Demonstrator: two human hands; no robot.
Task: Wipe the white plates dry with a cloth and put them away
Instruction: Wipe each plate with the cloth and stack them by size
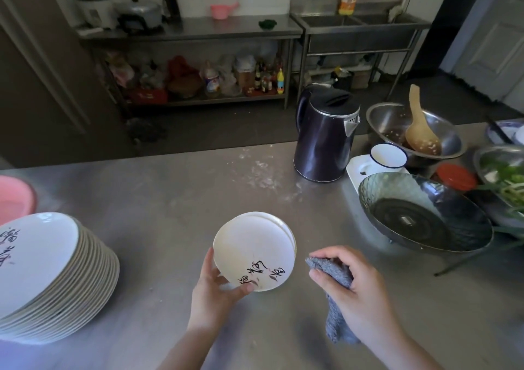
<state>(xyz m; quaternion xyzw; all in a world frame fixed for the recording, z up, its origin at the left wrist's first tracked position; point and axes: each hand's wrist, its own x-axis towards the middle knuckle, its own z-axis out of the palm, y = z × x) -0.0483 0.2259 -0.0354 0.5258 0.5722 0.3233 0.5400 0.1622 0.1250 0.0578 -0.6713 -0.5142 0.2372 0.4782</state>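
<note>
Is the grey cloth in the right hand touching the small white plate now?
Apart. The head view shows bare steel counter between the grey cloth, gripped by the right hand, and the small white plate, held by the left hand.

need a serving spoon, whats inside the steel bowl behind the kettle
A wooden spoon leans inside the round steel bowl, with brown food residue. The spoon hides the bottom beneath it.

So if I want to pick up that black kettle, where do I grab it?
Grab the kettle by its curved handle, coming from the left. The handle loops off the left side with a gap for fingers, and the spout faces right toward the crowded bowls. It stands upright, so lift straight up.
</note>
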